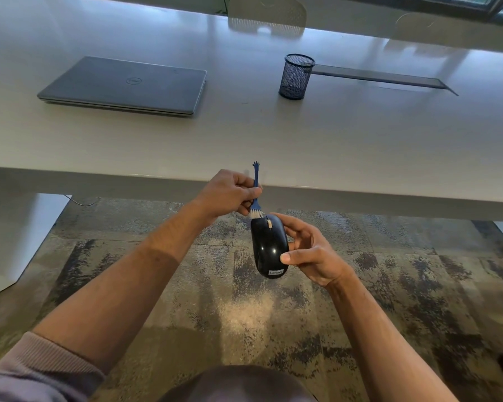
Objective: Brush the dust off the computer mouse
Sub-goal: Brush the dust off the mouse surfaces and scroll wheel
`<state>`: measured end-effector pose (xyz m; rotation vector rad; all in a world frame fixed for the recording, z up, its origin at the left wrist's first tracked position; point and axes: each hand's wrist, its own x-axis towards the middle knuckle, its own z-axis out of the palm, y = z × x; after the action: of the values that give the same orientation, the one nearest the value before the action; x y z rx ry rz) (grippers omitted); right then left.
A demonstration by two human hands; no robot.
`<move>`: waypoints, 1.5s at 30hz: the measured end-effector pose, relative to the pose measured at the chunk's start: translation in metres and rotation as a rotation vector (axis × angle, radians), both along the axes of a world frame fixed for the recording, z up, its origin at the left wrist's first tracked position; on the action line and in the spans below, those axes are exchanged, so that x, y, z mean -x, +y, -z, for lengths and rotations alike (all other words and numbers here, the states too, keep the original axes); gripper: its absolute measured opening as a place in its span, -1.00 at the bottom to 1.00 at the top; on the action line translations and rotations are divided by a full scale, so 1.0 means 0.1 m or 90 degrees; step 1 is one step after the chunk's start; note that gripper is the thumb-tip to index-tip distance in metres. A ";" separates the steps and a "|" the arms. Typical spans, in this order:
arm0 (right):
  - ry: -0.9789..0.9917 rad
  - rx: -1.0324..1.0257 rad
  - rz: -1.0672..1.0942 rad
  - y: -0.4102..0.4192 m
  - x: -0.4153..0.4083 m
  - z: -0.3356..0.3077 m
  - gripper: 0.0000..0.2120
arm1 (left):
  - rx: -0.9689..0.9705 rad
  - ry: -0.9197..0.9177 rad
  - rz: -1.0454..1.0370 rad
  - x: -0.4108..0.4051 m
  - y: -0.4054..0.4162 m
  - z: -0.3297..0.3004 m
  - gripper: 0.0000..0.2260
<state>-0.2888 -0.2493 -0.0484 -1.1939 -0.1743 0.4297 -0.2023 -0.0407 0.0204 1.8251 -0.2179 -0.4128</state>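
Both arms reach forward from the bottom of the view, out over a patchy brown and black carpet (360, 274), in front of the near edge of a long white table (273, 140). The left arm comes in from the lower left with a grey sleeve (35, 369) pushed up, and its wrist bends so the left hand (230, 194) points to the right. That hand is curled shut, and its thumb and fingers pinch the thin handle of a small blue brush (256, 192). The brush stands almost straight up. Its top end is shaped like a tiny hand, and its pale bristles point down and touch the front end of the mouse (269, 248), next to the wheel. The right arm comes in from the lower right. The right hand (311, 253) is partly open and holds the black mouse in the air by its right side, with the thumb on the top near the back and the fingers curved around the front. Far back on the table lie a closed grey laptop (125, 85) and a black mesh cup (296, 76).
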 end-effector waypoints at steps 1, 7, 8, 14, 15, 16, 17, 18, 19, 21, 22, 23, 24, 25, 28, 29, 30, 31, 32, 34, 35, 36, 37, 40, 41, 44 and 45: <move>-0.002 0.000 0.003 -0.01 0.01 0.00 -0.21 | -0.002 0.012 0.012 0.00 0.02 0.00 -0.83; 0.004 -0.018 0.032 -0.08 0.02 0.02 -0.22 | 0.018 0.046 0.004 -0.02 0.17 -0.02 -0.80; 0.004 -0.015 0.025 -0.09 0.03 0.01 -0.22 | 0.026 0.040 -0.016 -0.03 0.17 -0.02 -0.81; -0.005 0.003 -0.033 0.01 0.02 -0.02 -0.19 | 0.037 0.005 -0.045 0.00 0.03 -0.03 -0.84; -0.004 0.003 -0.035 0.02 0.01 -0.02 -0.19 | 0.034 0.003 -0.038 0.01 0.00 -0.02 -0.84; -0.003 0.005 -0.034 0.03 0.02 -0.01 -0.19 | 0.028 -0.001 -0.031 0.02 -0.02 -0.02 -0.84; -0.003 0.006 -0.030 0.04 0.02 -0.01 -0.18 | 0.021 -0.006 -0.025 0.03 -0.04 -0.01 -0.84; -0.001 0.005 -0.026 0.03 0.02 -0.01 -0.18 | 0.014 -0.010 -0.021 0.04 -0.04 -0.01 -0.84; 0.000 0.005 -0.021 0.02 0.03 0.00 -0.18 | 0.008 -0.011 -0.016 0.04 -0.03 -0.01 -0.85; 0.000 0.007 -0.007 -0.01 0.04 0.01 -0.19 | 0.002 -0.001 0.000 0.05 0.00 -0.01 -0.85; 0.000 0.008 0.001 -0.02 0.05 0.01 -0.19 | -0.002 0.008 0.009 0.05 0.03 -0.01 -0.85; 0.001 0.008 0.009 -0.02 0.06 0.02 -0.19 | -0.009 0.016 0.017 0.06 0.06 0.00 -0.84; 0.002 0.006 0.018 -0.03 0.06 0.02 -0.19 | -0.017 0.023 0.023 0.06 0.08 0.00 -0.83; 0.005 0.002 0.029 -0.04 0.07 0.02 -0.19 | -0.022 0.025 0.023 0.07 0.10 0.00 -0.83; 0.014 0.000 0.047 -0.05 0.06 0.03 -0.19 | 0.006 0.004 -0.027 0.07 0.14 0.01 -0.86; 0.015 0.003 0.045 -0.04 0.06 0.03 -0.19 | 0.025 -0.010 -0.059 0.07 0.13 0.01 -0.88; 0.015 0.005 0.041 -0.03 0.06 0.03 -0.19 | 0.047 -0.024 -0.091 0.07 0.12 0.00 -0.90; 0.014 0.007 0.037 -0.02 0.05 0.03 -0.20 | 0.064 -0.037 -0.116 0.07 0.10 0.00 -0.92; 0.013 0.010 0.032 -0.01 0.05 0.02 -0.20 | 0.076 -0.046 -0.131 0.06 0.07 0.00 -0.94; 0.009 0.012 0.020 0.03 0.05 0.01 -0.21 | 0.082 -0.052 -0.141 0.07 0.02 0.02 -0.95; 0.006 0.012 0.015 0.04 0.06 0.00 -0.21 | 0.082 -0.047 -0.138 0.07 0.00 0.03 -0.95; 0.004 0.011 0.012 0.06 0.06 -0.01 -0.20 | 0.081 -0.040 -0.132 0.07 -0.02 0.04 -0.94; 0.003 0.012 0.009 0.06 0.05 -0.01 -0.19 | 0.076 -0.031 -0.126 0.08 -0.04 0.05 -0.94; 0.002 0.019 0.003 0.06 0.05 -0.01 -0.18 | 0.078 -0.003 -0.105 0.11 -0.07 0.05 -0.95; 0.002 0.020 0.005 0.06 0.05 0.00 -0.18 | 0.084 0.007 -0.099 0.11 -0.07 0.05 -0.95; 0.003 0.017 0.016 0.03 0.07 0.02 -0.19 | 0.080 0.020 -0.095 0.11 -0.05 0.07 -0.90; 0.002 0.015 0.020 0.02 0.07 0.02 -0.19 | 0.074 0.023 -0.093 0.11 -0.04 0.07 -0.89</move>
<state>-0.2962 -0.2468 -0.0507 -1.2170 -0.1480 0.4079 -0.2132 -0.0448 0.0130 1.7051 -0.0817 -0.3232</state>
